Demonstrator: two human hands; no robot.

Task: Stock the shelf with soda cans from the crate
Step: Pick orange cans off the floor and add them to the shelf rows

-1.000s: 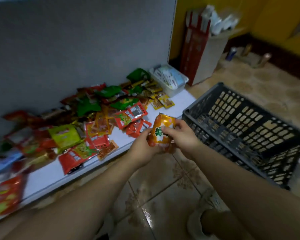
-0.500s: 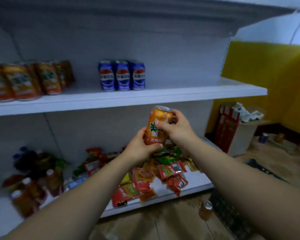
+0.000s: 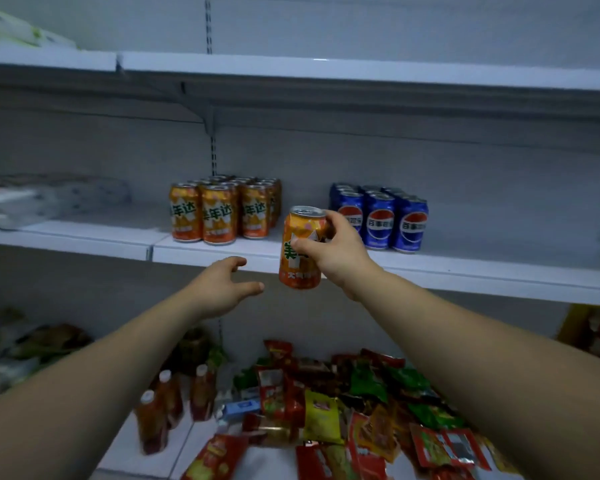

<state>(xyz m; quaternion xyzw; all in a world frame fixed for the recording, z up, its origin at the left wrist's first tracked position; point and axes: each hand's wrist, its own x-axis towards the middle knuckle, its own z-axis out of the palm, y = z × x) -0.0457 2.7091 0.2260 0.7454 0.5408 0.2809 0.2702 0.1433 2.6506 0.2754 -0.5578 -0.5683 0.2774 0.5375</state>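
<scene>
Right hand fingers pinching orange can, upright, before shelf edge, between orange cans and blue cans. Left hand fingers spread, holding nothing.

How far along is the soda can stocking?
Done: orange cans and blue cans stand grouped on the middle shelf. In hand: the right hand grips another orange can before the shelf edge, not yet set down; the left hand is open. Left: placing it; the crate is out of view, so the rest is unknown.
</scene>
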